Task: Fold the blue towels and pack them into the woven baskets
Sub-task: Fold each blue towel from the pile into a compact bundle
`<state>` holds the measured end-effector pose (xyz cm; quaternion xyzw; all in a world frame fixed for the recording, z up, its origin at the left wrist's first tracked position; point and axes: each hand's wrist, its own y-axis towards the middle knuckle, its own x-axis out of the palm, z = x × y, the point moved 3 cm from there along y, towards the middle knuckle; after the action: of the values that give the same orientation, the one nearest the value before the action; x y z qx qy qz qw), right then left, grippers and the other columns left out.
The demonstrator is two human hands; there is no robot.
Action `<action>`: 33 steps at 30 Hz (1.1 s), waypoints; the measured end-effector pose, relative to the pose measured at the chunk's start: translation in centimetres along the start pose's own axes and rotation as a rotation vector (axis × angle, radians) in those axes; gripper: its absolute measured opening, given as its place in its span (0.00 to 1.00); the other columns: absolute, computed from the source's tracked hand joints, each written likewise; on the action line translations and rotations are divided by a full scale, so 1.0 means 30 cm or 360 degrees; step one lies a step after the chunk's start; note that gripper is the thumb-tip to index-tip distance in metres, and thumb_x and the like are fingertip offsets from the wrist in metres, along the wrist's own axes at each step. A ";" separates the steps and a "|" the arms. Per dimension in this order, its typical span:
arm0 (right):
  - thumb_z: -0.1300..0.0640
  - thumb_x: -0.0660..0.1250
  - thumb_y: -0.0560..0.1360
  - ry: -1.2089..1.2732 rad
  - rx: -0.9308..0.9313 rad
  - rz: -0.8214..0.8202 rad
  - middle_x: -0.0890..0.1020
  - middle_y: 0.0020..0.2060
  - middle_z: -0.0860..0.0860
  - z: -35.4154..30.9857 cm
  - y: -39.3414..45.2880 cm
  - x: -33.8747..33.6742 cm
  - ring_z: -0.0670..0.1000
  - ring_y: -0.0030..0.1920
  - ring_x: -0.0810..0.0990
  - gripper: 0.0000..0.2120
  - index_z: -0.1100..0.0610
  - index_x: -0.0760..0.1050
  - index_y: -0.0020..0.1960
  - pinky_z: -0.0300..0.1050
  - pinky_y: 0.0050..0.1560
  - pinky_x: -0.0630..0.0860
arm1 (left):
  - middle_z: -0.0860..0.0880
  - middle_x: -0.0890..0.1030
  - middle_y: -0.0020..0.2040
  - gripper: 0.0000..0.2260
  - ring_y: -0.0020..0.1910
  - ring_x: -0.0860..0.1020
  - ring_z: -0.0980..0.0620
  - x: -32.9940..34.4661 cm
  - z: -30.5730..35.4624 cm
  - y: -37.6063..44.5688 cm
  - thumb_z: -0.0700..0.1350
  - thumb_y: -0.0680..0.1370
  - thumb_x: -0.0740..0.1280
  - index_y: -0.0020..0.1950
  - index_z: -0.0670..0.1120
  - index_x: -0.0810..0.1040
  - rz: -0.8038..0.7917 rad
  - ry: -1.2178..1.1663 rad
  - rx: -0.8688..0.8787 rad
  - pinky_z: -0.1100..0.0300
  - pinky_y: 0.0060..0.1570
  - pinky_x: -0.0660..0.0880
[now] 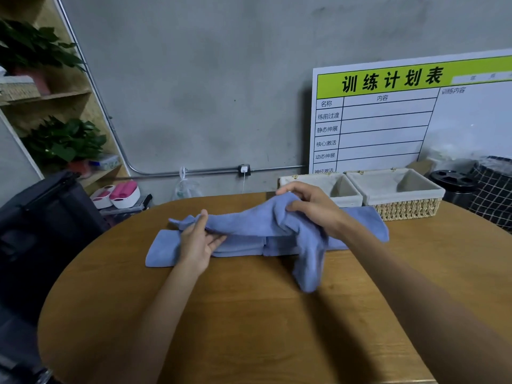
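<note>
Both hands, left hand and right hand, seemingly pinch one raised blue towel between them.

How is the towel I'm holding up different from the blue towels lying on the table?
The held towel is lifted off the wooden table, stretched between the left hand and right hand; the towels on the table lie flat. The held towel is bunched and unfolded, with one end hanging down, while the towels on the table look folded with straight edges. Both are the same blue cloth, and neither is in the woven baskets yet.
</note>
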<state>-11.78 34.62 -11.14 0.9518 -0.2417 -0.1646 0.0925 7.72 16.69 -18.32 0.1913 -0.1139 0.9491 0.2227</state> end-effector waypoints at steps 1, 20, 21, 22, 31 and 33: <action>0.70 0.64 0.73 -0.0077 0.0018 0.0047 0.83 0.46 0.47 0.019 -0.008 -0.021 0.42 0.47 0.79 0.15 0.56 0.80 0.54 0.34 0.51 0.74 | 0.42 0.83 0.52 0.14 0.51 0.84 0.47 0.008 0.021 -0.002 0.50 0.83 0.63 0.62 0.41 0.75 -0.0001 0.0113 0.0085 0.57 0.40 0.82; 0.49 0.71 0.75 -0.0654 -0.0777 0.0500 0.77 0.42 0.47 -0.065 -0.074 0.189 0.47 0.42 0.77 0.07 0.52 0.78 0.47 0.53 0.44 0.77 | 0.43 0.86 0.39 0.12 0.43 0.86 0.45 0.229 0.102 -0.222 0.49 0.77 0.70 0.42 0.40 0.84 -0.0357 0.0532 0.0844 0.55 0.49 0.82; 0.50 0.71 0.76 -0.0647 -0.0777 0.0499 0.76 0.42 0.48 -0.058 -0.079 0.190 0.47 0.42 0.77 0.06 0.52 0.77 0.46 0.54 0.43 0.77 | 0.43 0.86 0.40 0.12 0.44 0.86 0.44 0.229 0.091 -0.229 0.49 0.76 0.70 0.43 0.41 0.85 -0.0366 0.0522 0.0821 0.55 0.49 0.82; 0.50 0.71 0.76 -0.0639 -0.0770 0.0497 0.76 0.42 0.47 -0.055 -0.083 0.189 0.48 0.42 0.77 0.06 0.52 0.77 0.46 0.54 0.43 0.77 | 0.42 0.86 0.41 0.12 0.45 0.86 0.44 0.229 0.081 -0.234 0.49 0.75 0.71 0.44 0.40 0.85 -0.0372 0.0501 0.0798 0.56 0.49 0.82; 0.53 0.69 0.78 -0.0572 -0.0787 0.0385 0.77 0.45 0.46 -0.036 -0.091 0.171 0.47 0.44 0.78 0.04 0.52 0.76 0.51 0.50 0.46 0.76 | 0.39 0.86 0.47 0.12 0.50 0.85 0.44 0.222 0.036 -0.242 0.44 0.75 0.71 0.50 0.35 0.83 -0.0445 0.0289 0.0649 0.59 0.51 0.82; 0.54 0.68 0.79 -0.0581 -0.0796 0.0346 0.76 0.46 0.44 -0.022 -0.088 0.167 0.48 0.45 0.78 0.02 0.51 0.76 0.50 0.51 0.46 0.77 | 0.40 0.86 0.47 0.12 0.50 0.85 0.45 0.219 0.026 -0.251 0.45 0.74 0.71 0.50 0.36 0.83 -0.0451 0.0266 0.0618 0.61 0.50 0.81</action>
<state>-6.25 34.51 -12.54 0.8230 -0.3067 -0.3759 0.2954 6.04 25.55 -13.92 0.1653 0.1172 0.9250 0.3213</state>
